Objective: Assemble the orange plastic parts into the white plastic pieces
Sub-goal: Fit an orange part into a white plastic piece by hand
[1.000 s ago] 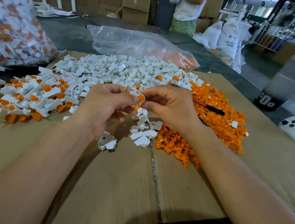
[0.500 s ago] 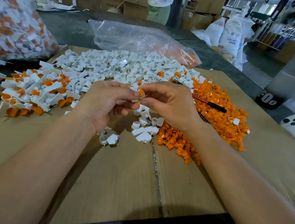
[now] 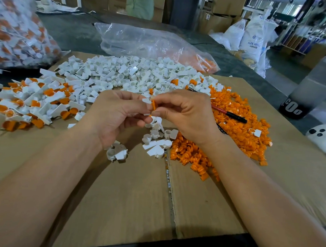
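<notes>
My left hand pinches a small white plastic piece, mostly hidden by its fingers. My right hand pinches an orange plastic part and holds it against that white piece, between the two hands above the cardboard. A heap of loose white pieces lies behind the hands. A heap of loose orange parts lies to the right. Assembled white-and-orange pieces are piled at the left.
A red-and-black pen lies on the orange heap. A few white pieces sit under the hands. A clear plastic bag lies behind, a filled bag stands at far left, and a dark bottle at right.
Both hands stay together in the middle; the orange part has turned edge-on against the white piece. The view has shifted slightly.
</notes>
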